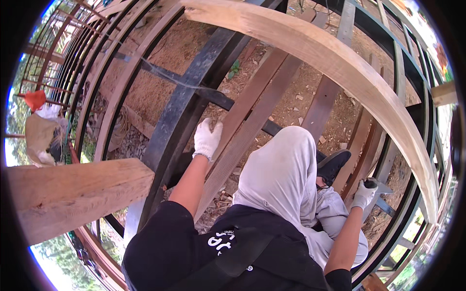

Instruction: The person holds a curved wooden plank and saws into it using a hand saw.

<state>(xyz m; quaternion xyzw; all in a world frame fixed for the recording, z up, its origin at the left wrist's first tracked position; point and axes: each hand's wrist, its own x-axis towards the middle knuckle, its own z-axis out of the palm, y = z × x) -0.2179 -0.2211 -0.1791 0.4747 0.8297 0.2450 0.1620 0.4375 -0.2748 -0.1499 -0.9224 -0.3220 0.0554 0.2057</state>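
My left hand (208, 139), in a white knit glove, rests at the edge of a reddish-brown wooden plank (252, 99), beside a black metal beam (182, 97). Its fingers are apart and nothing shows in them. On the right, low beside my bent leg, my gloved right hand (363, 195) is closed round a hammer (382, 187). The grey metal head sticks out past the fingers; most of the handle is hidden. A second brown plank (259, 121) lies alongside the first, and both run between my left hand and my knee.
A thick pale timber beam (310, 41) arches across the far side and right. At the left a squared timber (82, 194) juts in. Dirt ground with wood chips (291, 104) shows below the open frame. My dark shoe (334, 166) sits near more planks (357, 150).
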